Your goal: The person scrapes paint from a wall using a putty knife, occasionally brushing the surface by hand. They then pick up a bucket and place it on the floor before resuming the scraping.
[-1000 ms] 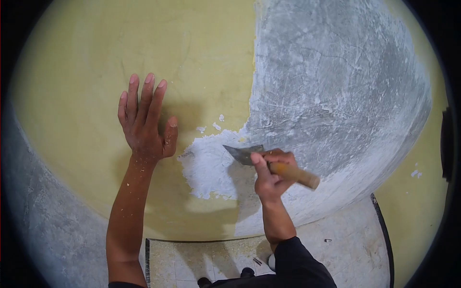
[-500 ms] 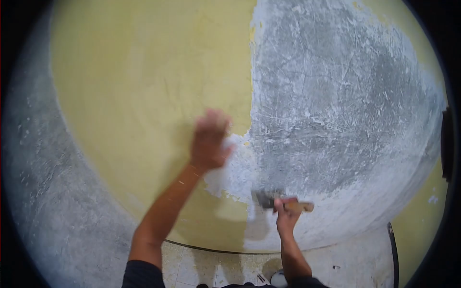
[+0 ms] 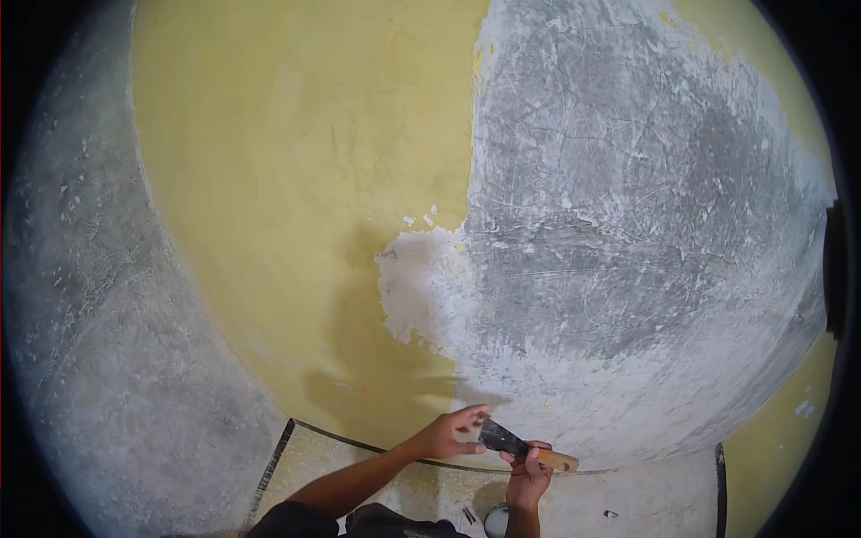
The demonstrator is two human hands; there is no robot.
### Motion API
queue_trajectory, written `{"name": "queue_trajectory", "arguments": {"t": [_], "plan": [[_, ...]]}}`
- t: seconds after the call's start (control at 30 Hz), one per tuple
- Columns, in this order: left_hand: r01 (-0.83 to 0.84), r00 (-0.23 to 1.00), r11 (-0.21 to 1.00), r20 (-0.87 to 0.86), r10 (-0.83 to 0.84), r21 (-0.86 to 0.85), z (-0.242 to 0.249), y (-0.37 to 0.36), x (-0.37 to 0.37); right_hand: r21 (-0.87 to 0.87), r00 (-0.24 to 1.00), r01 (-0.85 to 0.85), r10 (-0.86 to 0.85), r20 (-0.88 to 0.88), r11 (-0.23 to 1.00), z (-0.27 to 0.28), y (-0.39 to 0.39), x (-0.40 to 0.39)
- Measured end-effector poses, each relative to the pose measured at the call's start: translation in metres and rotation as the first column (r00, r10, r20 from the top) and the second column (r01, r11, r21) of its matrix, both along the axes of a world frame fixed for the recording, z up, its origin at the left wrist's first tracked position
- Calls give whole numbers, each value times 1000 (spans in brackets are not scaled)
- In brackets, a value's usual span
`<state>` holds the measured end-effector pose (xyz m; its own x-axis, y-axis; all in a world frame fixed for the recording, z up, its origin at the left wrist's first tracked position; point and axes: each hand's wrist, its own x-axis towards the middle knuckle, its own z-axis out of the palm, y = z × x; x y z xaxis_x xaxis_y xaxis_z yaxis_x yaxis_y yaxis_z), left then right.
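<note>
My right hand (image 3: 527, 482) grips a scraper (image 3: 504, 438) with a dark, wide blade and a wooden handle, held low before the wall. Its blade points up and left. Close to the blade's end is my left hand (image 3: 451, 434), thumb and fingers apart, with nothing held in it. Behind both hands rises the wall, yellow paint (image 3: 287, 179) on the left and a scraped grey area (image 3: 610, 197) on the right. A ragged pale patch (image 3: 417, 282) cuts into the yellow just above my hands.
Small loose flakes (image 3: 420, 218) cling above the pale patch. Bare grey plaster (image 3: 152, 394) lies at the far left. Below runs a dark skirting edge (image 3: 345, 439) and a tiled floor (image 3: 659, 498). A round container (image 3: 496, 520) stands by my right forearm.
My left hand has come down from the pale patch to beside the blade. The scraper has dropped from the wall's lower part, held lower by my right hand. The pale patch is now uncovered.
</note>
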<state>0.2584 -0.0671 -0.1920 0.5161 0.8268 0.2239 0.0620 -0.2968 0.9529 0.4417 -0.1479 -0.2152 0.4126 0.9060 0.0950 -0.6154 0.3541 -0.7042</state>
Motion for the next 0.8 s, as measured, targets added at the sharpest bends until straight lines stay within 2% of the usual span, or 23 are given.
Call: {"name": "queue_trajectory", "arguments": {"t": [0.03,0.1,0.13,0.2,0.23,0.27,0.33,0.37,0.4,0.47,0.5,0.53,0.6,0.63,0.67,0.73,0.77,0.8], "plan": [[5,1000,1000,3,-5,-3,-4,-3,-1,-3,1000,5,-5,3,1000,3,1,-5],[89,959,963,284,-13,-255,-11,-7,-6,10,989,-95,93,115,995,5,3,-13],[95,957,960,290,-16,-263,-13,-7,-13,1,989,-90,89,120,996,6,2,-15],[-33,978,968,190,83,-251,0,0,-32,10,925,-295,283,255,955,9,3,-20],[-80,973,970,193,125,-227,9,3,-40,1,926,-287,277,255,958,14,6,-20],[-69,974,969,194,117,-237,16,10,-49,45,855,-498,481,192,866,22,9,-16],[-3,1000,984,-20,-1,-180,27,23,-71,171,580,-810,809,89,562,32,10,-3],[41,985,990,-162,-63,-132,34,31,-80,33,533,-844,831,159,535,31,10,4],[56,985,988,-157,-79,-144,40,37,-84,22,544,-836,825,151,548,36,13,5],[65,962,997,-264,-74,-40,53,43,-91,-108,385,-889,853,352,445,49,19,1],[102,967,994,-238,-93,26,62,47,-96,-121,392,-883,853,345,454,52,20,-4],[111,968,994,-230,-103,22,63,52,-99,-268,379,-789,782,495,552,56,22,-10],[47,946,982,-324,16,185,67,61,-102,-455,235,-497,619,749,739,65,29,-26],[57,948,980,-318,7,190,73,63,-102,-401,148,-276,451,880,873,75,28,-45],[18,944,984,-328,42,176,86,60,-100,-397,150,-262,443,884,880,76,33,-56],[0,938,987,-342,56,160,93,66,-97,-181,-225,-167,142,964,969,76,38,-75],[2,960,989,-276,40,150,93,70,-97,-185,-274,-104,151,950,977,78,42,-84],[4,978,990,-209,25,138,93,75,-97,-188,-271,-85,159,950,979,78,47,-86]]}}
